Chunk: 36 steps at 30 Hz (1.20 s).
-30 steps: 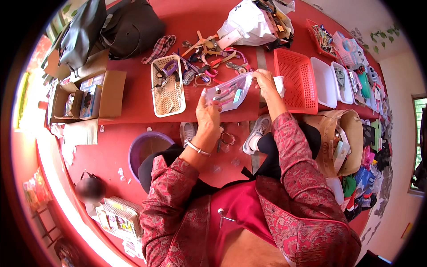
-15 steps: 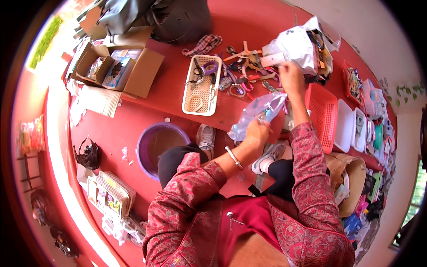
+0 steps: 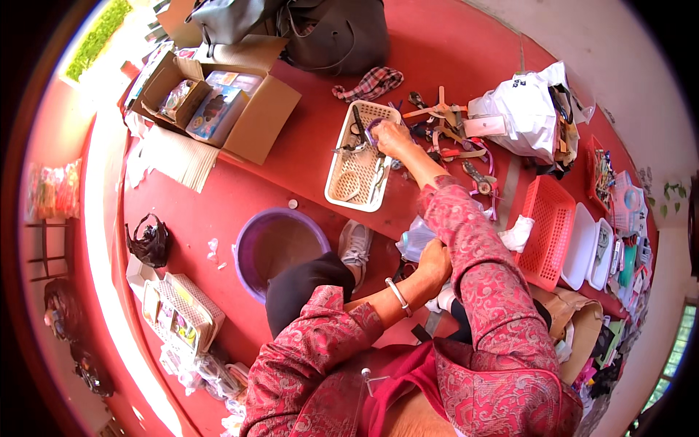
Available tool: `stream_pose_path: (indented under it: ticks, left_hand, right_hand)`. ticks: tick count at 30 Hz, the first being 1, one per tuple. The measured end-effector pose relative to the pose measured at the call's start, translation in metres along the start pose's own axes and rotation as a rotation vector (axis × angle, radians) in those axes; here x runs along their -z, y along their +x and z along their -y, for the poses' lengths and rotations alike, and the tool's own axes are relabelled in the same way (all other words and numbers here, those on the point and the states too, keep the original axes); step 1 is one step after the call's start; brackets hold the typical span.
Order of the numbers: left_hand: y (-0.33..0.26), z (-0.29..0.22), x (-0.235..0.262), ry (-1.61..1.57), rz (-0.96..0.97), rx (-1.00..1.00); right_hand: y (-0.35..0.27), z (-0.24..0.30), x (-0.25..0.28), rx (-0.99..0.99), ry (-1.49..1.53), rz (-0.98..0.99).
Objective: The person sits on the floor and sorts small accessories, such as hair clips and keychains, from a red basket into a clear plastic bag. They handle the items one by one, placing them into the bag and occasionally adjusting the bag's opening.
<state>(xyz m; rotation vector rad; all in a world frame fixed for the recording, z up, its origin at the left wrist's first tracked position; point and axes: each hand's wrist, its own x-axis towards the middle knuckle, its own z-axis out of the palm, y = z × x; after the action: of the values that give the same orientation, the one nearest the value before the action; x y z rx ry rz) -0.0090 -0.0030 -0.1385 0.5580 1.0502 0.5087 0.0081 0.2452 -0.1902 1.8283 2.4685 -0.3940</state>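
My right hand [image 3: 393, 140] reaches over the right edge of a cream plastic basket [image 3: 342, 195]. Its fingers close round a purple band, which looks like a watch [image 3: 373, 130]. A dark-strapped watch [image 3: 357, 120] and other small pieces lie beside it in the basket. Below, my left hand [image 3: 435, 264] grips a clear plastic bag [image 3: 415, 239]; my right sleeve covers part of the bag, so its contents are hard to see. Several loose watches and straps [image 3: 466, 149] lie right of the basket, next to a pale flat box [image 3: 485, 126].
A purple tub [image 3: 240, 266] of murky water stands on the floor left of my knee. An open carton [image 3: 266, 116] and dark bags [image 3: 338, 44] are at the back. On the right are a white bag [image 3: 510, 113], a red basket [image 3: 546, 218] and white trays [image 3: 579, 247].
My right hand has moved left from near the pale box to the purple band in the basket. The left hand, still gripping the bag, is lower and nearer me. The view has shifted.
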Motion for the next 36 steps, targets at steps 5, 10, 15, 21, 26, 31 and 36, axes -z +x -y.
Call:
stream_pose_path:
  ticks: [5,10,15,21,26,31,36]
  left_hand:
    - [0.012,0.015,-0.01,0.097,0.056,-0.078]
    - [0.012,0.007,-0.012,0.271,0.068,-0.032]
    - [-0.053,-0.07,-0.024,0.192,-0.114,0.041]
    - [-0.034,-0.066,-0.011,-0.096,-0.172,-0.17]
    - [-0.033,-0.059,-0.006,-0.069,-0.118,-0.151]
    - [-0.032,-0.062,-0.007,-0.118,-0.154,-0.135]
    - [-0.032,-0.064,-0.007,-0.079,-0.136,-0.139]
  right_hand:
    - [-0.018,-0.022,0.018,0.154,1.119,-0.008]
    - [-0.067,-0.019,0.061,0.213,1.406,0.03]
    - [-0.124,-0.026,0.09,0.174,1.469,-0.038]
    - [-0.222,-0.04,0.081,0.288,2.053,-0.39]
    - [-0.26,-0.048,0.029,0.191,2.212,-0.462]
    - [-0.279,-0.043,0.002,-0.075,1.928,-0.431]
    - [-0.282,-0.059,0.009,-0.17,1.033,-0.086]
